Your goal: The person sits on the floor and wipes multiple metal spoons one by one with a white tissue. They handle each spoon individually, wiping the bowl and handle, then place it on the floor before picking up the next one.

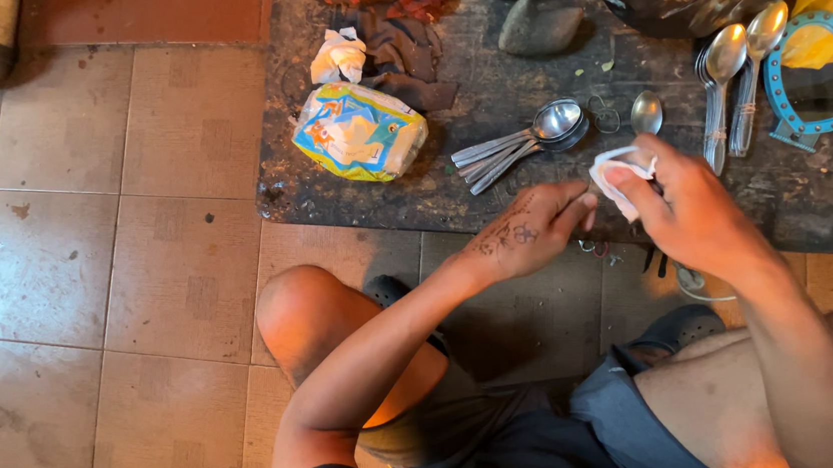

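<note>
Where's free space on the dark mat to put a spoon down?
Bare patch on the mat between the tissue pack and the spoon stack; another below the heart mirror. Crowded along the top edge and around both hands.

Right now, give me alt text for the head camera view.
A seated person's right hand rubs a white cloth on a spoon, the left hand steadying it. Stacked spoons and a colourful packet lie on the dark mat.
</note>
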